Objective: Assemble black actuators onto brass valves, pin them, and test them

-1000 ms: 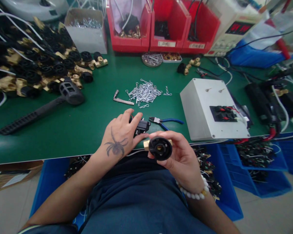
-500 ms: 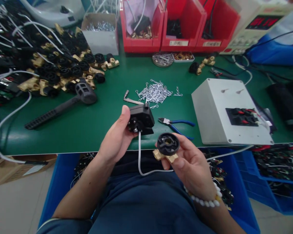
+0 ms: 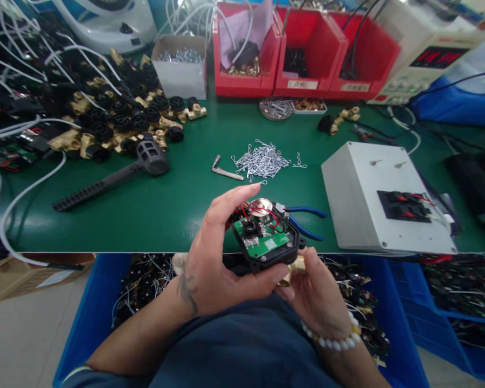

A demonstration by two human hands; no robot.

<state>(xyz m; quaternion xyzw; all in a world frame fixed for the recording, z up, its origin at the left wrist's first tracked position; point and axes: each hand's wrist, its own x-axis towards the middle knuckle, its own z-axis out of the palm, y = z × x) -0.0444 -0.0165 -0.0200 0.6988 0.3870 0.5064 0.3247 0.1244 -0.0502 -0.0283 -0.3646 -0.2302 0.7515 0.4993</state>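
Observation:
My left hand (image 3: 218,258) grips a black housing (image 3: 267,237) with its open side up, showing a green circuit board, red wires and a round metal disc. The housing sits on top of a brass fitting (image 3: 293,268) that my right hand (image 3: 313,293) holds from below; the fitting's black cap is hidden under the housing. Both hands are at the table's front edge, above my lap. Blue-handled cutters (image 3: 307,218) lie just behind the housing.
A pile of wire clips (image 3: 262,160) and a small metal key (image 3: 224,170) lie mid-table. A grey box with sockets (image 3: 382,199) stands right. Brass-and-black fittings (image 3: 105,121), a black mallet (image 3: 117,172), red bins (image 3: 307,54), and blue crates (image 3: 448,307) below surround it.
My left hand turned the black housing over, circuit board up, and brought it down onto the brass fitting in my right hand. The camera view shifted slightly left.

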